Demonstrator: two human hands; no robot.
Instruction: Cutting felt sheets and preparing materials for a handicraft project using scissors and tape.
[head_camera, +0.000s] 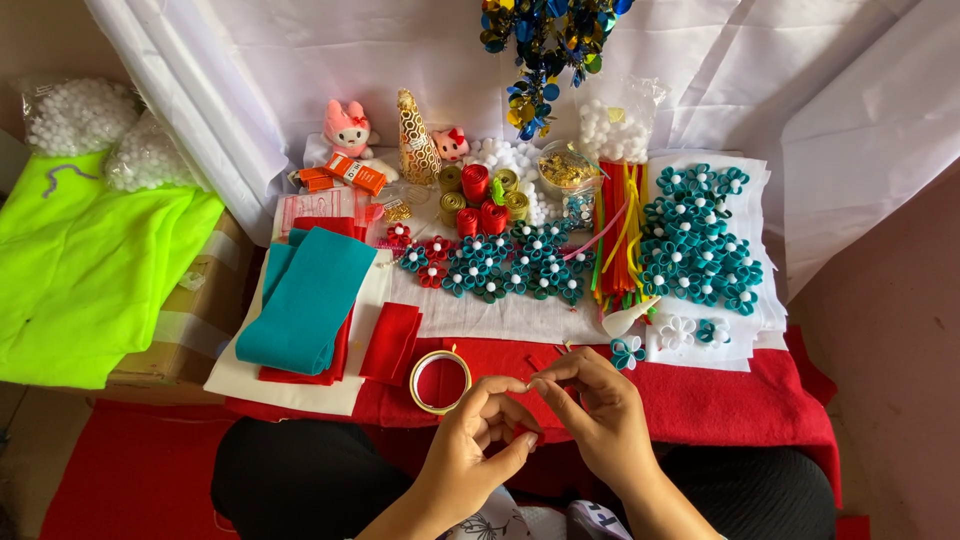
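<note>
Currently I note both hands pinched on red felt piece: left hand beneath; right hand above; tape roll just left.

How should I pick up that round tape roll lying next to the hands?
Probably by its rim. The tape roll lies flat on the red felt with its open hole facing up, so come straight down from above, put a thumb inside the hole and fingers outside the ring, and pinch the wall. The left hand is nearest; folded red felt pieces crowd its far side.
</note>
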